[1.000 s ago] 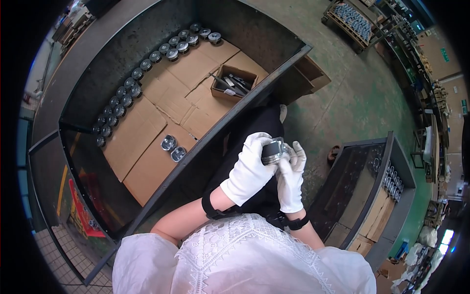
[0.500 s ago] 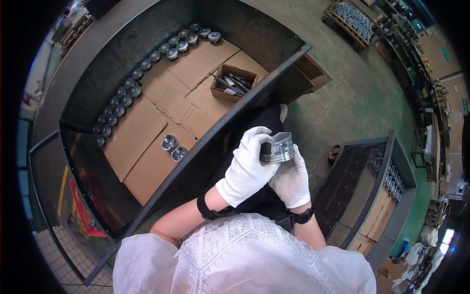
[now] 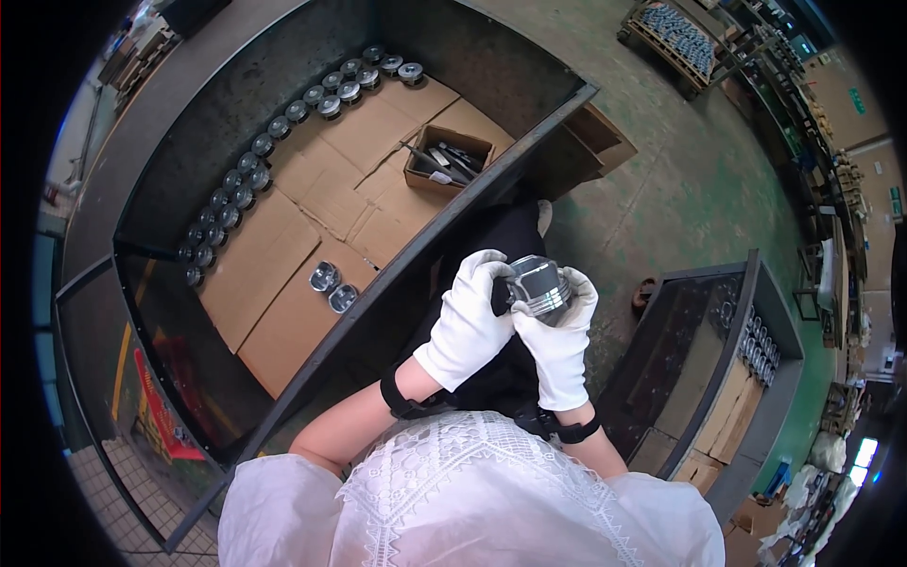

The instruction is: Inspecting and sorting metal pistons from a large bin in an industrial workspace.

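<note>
Between my two white-gloved hands is a shiny metal engine piston [image 3: 539, 286], with ring grooves round one end. My left hand [image 3: 470, 317] grips it from the left, fingers curled at its upper edge. On the other side my right hand [image 3: 560, 335] has its fingers wrapped round it and its thumb in front. The piston is tilted, above my dark-clothed lap. Left of my hands, two more pistons [image 3: 333, 286] stand side by side on cardboard [image 3: 283, 331] in a large dark metal bin. Several pistons [image 3: 260, 145] line that bin's far and left sides.
A small cardboard box [image 3: 433, 180] with dark tools or parts sits in the bin, whose metal rim [image 3: 416, 248] runs close to my left arm. At right is a second metal bin [image 3: 751, 416] with more metal parts. A loaded cart [image 3: 675, 42] stands farther off.
The piston has been turned and tilted in my hands. My right hand's fingers have shifted up round its right side, while my left hand keeps its hold.
</note>
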Demonstrator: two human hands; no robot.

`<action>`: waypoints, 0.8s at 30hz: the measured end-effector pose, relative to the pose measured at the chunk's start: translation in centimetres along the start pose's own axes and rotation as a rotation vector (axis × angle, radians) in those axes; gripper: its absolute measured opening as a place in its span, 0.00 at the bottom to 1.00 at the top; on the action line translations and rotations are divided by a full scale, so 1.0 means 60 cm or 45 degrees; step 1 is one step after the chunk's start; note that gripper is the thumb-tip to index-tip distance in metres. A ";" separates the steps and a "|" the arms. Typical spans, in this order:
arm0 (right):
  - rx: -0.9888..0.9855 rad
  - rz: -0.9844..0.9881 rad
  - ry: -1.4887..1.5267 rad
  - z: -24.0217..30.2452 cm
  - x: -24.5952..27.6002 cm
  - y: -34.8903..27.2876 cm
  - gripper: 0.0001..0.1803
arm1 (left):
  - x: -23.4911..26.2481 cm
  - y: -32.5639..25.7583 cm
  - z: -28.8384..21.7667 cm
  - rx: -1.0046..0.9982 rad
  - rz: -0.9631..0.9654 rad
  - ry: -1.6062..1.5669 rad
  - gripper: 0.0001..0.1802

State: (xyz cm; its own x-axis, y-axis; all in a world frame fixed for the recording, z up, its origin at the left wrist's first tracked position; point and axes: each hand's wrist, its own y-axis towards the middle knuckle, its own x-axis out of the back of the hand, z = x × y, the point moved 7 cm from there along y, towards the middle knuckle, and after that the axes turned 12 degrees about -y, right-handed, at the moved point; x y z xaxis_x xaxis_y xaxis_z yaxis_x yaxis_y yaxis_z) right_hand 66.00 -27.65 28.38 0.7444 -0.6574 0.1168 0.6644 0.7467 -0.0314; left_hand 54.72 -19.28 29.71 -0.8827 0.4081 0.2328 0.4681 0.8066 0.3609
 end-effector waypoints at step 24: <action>-0.003 -0.218 -0.407 -0.031 0.005 -0.002 0.42 | 0.012 -0.011 0.050 0.110 0.017 -0.052 0.11</action>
State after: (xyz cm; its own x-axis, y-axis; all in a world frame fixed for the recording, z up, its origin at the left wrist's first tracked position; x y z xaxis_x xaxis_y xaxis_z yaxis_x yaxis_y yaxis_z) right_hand 66.27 -28.15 26.59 0.5639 -0.7080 0.4251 0.7782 0.6279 0.0135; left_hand 53.69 -18.22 26.92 -0.8782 0.4346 0.1997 0.4762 0.8341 0.2785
